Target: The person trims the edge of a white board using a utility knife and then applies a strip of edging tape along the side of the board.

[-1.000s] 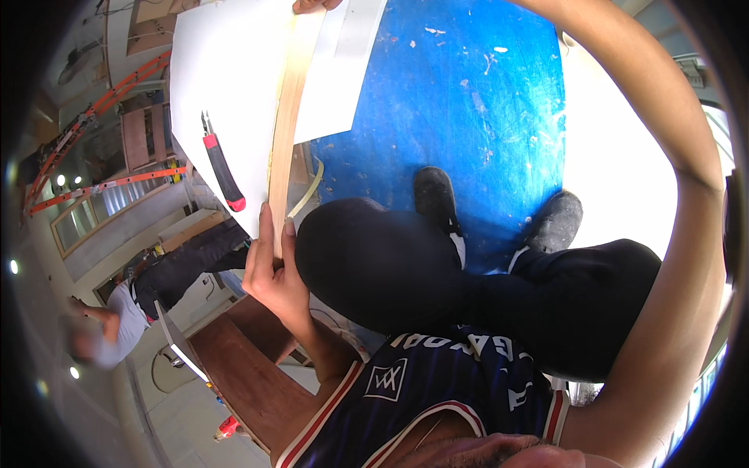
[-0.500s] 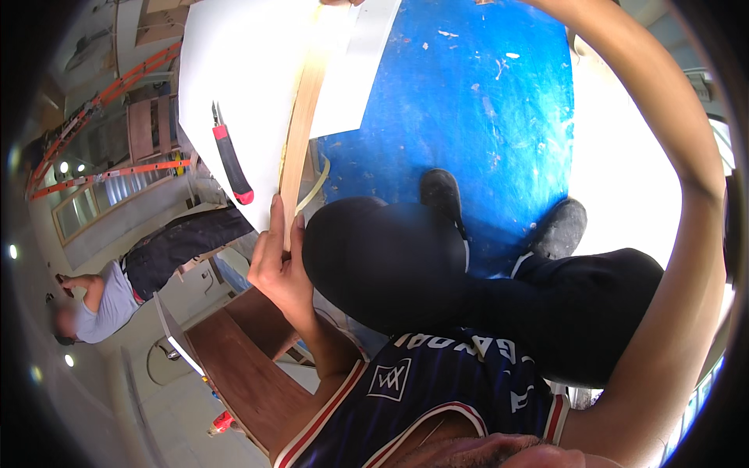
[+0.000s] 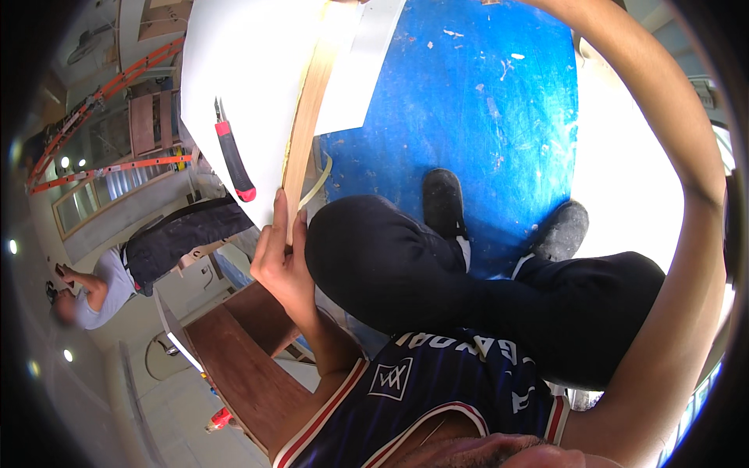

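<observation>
My left hand point(image 3: 282, 257) grips the near end of a long, light wooden strip point(image 3: 309, 105), fingers along one side and thumb on the other. The strip runs away from me along the edge of a white board point(image 3: 242, 54), and a rough yellowish line follows its left side. At the top edge of the picture only a sliver of my right hand point(image 3: 362, 1) shows by the strip's far end; its fingers are cut off. A red-and-black utility knife point(image 3: 233, 160) lies on the board, blade pointing away. Beside the strip hangs a thin, pale curled band point(image 3: 318, 186).
A worn blue surface point(image 3: 484, 101) lies under my shoes point(image 3: 443, 204). Brown wooden panels point(image 3: 242, 363) stand by my left elbow. At far left are another person point(image 3: 109, 285) in a grey shirt and an orange ladder point(image 3: 117, 82). White panelling point(image 3: 624, 148) is on the right.
The view has shifted slightly, and less of my right hand shows at the top. My left hand keeps its hold on the strip; the knife lies in the same place.
</observation>
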`<state>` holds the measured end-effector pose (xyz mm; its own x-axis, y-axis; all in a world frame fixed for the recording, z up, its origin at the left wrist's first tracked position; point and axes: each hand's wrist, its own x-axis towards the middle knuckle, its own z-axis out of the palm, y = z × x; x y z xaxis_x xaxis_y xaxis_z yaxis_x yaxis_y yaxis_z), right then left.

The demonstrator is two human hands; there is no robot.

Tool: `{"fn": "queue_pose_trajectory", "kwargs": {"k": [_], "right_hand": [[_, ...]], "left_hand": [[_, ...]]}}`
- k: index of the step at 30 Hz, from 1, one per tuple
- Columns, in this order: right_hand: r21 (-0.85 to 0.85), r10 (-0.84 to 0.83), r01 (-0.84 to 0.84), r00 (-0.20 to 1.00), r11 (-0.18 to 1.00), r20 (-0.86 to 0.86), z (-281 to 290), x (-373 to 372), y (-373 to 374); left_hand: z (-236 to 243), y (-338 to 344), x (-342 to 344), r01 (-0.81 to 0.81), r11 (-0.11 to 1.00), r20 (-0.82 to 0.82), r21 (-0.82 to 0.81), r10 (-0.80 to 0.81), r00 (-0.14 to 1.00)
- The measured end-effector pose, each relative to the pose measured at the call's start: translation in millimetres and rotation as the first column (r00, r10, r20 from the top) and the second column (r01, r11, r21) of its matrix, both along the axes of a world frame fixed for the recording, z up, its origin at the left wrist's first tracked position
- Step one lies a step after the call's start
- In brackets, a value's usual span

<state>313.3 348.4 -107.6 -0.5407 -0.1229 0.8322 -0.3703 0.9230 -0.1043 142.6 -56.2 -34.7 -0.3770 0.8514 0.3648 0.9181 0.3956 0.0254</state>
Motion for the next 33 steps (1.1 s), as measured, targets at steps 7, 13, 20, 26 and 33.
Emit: {"fn": "queue_pose_trajectory", "kwargs": {"k": [7, 13, 20, 26, 33], "right_hand": [[-0.03, 0.022, -0.023, 0.999, 0.999, -0.025, -1.3, 0.4, -2.1], [-0.052, 0.042, -0.045, 0.997, 0.998, -0.07, -9.4, -1.5, 0.4], [-0.401, 0.237, -0.213, 0.971, 0.891, 0.011, -15.4, -6.7, 16.4], [-0.677, 0.349, -0.23, 0.936, 0.699, 0.042, -17.7, -14.3, 21.6], [-0.881, 0.432, -0.277, 0.897, 0.384, -0.094, -23.4, -13.7, 6.6]], "left_hand": [[2.3, -4.5, -2.7, 0.014, 1.0, -0.031, -0.015, -0.015, 0.999], [2.3, 2.0, -0.9, 0.023, 0.999, -0.067, -0.031, -0.025, 0.997], [-6.9, 5.6, 3.3, 0.032, 0.999, -0.104, 0.025, -0.029, 0.994], [-9.3, 0.5, 0.6, 0.111, 0.993, -0.149, 0.03, -0.106, 0.983], [-5.5, 3.4, 12.7, 0.108, 0.994, -0.165, -0.008, -0.108, 0.98]]}}
